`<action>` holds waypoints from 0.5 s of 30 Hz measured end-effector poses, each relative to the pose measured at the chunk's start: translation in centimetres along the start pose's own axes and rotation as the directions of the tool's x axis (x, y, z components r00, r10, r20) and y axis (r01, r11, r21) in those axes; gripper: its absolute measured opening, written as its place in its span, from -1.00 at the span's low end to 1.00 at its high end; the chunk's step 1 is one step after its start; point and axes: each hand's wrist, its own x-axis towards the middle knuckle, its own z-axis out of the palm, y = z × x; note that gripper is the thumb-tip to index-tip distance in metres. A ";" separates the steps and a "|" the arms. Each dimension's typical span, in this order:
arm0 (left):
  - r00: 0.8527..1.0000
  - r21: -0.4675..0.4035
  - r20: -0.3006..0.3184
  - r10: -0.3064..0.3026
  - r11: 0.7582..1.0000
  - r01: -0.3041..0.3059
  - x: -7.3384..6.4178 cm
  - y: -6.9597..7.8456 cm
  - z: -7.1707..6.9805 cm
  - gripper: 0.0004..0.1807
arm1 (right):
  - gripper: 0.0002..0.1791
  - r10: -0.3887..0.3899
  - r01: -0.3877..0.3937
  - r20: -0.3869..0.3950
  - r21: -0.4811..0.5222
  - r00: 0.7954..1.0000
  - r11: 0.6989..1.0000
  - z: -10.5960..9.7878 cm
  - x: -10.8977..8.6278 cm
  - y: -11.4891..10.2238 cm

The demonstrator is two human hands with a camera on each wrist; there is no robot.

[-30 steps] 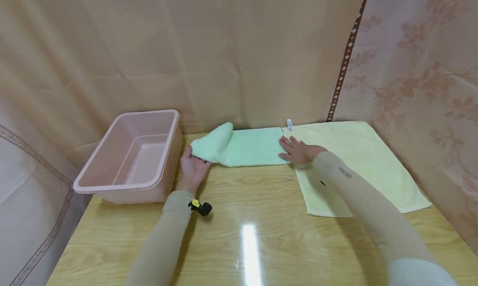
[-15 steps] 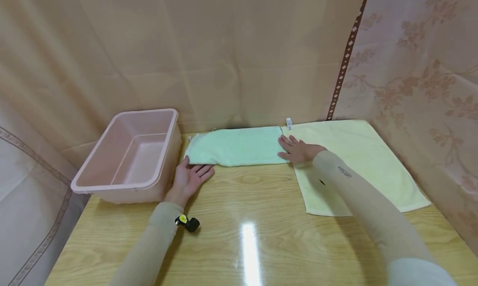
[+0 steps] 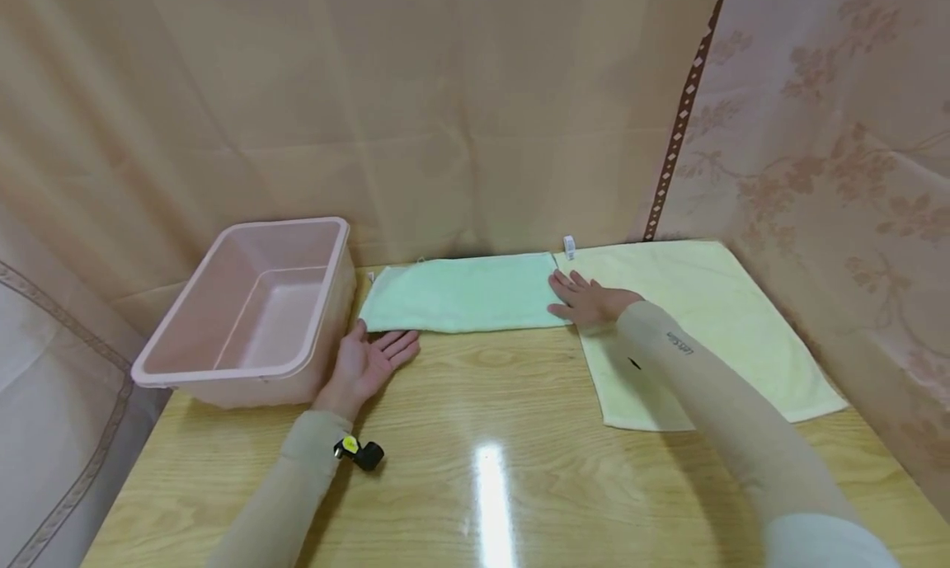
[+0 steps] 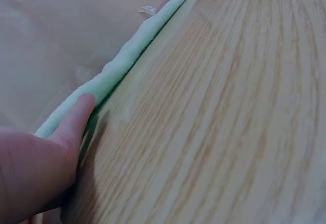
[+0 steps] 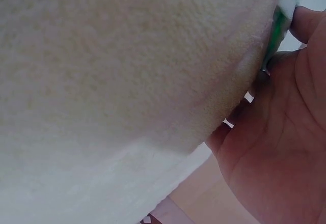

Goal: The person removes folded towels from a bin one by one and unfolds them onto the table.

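A mint green towel (image 3: pixel 460 294) lies folded in a long strip against the back curtain. At its near left corner is my left hand (image 3: pixel 365 363), palm up with fingers spread straight; the thumb (image 4: pixel 76 113) touches the towel's front edge in the left wrist view. My right hand (image 3: pixel 590 298) rests with extended fingers on the strip's right end, where it meets a pale yellow towel (image 3: pixel 690 304) spread out flat. The right wrist view shows this hand's palm close over the yellow cloth, with a bit of green at its fingertips.
A pink plastic basin (image 3: pixel 233 377) stands left of the green towel, close beside my left hand. Beige curtains (image 3: pixel 416 123) hang behind the wooden table (image 3: pixel 423 469) and at both sides. A white tag (image 3: pixel 569 246) sticks up where the towels meet.
The green towel's left end, raised and folded over before, has come down flat leftward. My left hand has turned palm up, its fingers opened, and moved left and nearer. The right hand stays put.
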 end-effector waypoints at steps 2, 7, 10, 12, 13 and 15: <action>0.998 0.015 0.033 -0.052 0.999 0.051 -0.2 0.2 -0.2 -0.31 | -0.15 0.004 -0.004 -0.002 -0.001 1.000 1.000 0.0 0.0 -0.1; 0.977 0.079 0.127 -0.172 0.983 0.163 -0.9 0.5 -0.6 -0.26 | -0.16 0.010 -0.010 0.001 -0.005 1.000 1.000 0.1 -0.1 -0.1; 0.956 0.173 0.196 -0.219 0.967 0.186 -1.0 0.6 -0.6 -0.25 | -0.16 0.009 -0.009 -0.002 -0.001 1.000 1.000 0.0 -0.1 -0.2; 0.939 0.248 0.235 -0.250 0.950 0.191 -0.9 0.6 -0.7 -0.25 | -0.16 0.007 -0.007 -0.006 0.004 1.000 1.000 0.0 0.0 -0.1; 0.931 0.282 0.252 -0.266 0.940 0.192 -0.9 0.7 -0.7 -0.25 | -0.15 0.010 -0.010 -0.005 0.005 1.000 1.000 0.1 0.1 -0.1; 0.916 0.330 0.277 -0.292 0.924 0.195 -0.8 0.7 -0.7 -0.24 | -0.15 0.007 -0.007 -0.004 0.009 1.000 1.000 0.2 0.2 0.0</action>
